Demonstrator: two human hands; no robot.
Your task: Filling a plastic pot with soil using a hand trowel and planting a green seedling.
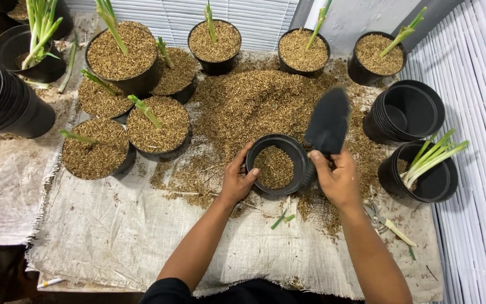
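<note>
**Half-filled pot, trowel poised**

Mid-sacking, a burlap sheet (142,236) carries a husk heap (254,101). At the heap's near edge stands the black pot (277,166), left hand (237,180) clamped on its rim. Just right, the right hand (336,177) grips a black trowel (327,121), blade angled up-away.

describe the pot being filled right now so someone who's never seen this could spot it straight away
On the burlap sheet, find the loose heap of brown husk at its centre. At the heap's near edge sits a round black plastic pot, steadied by the left hand. It alone is only part filled and has no green shoot.
</note>
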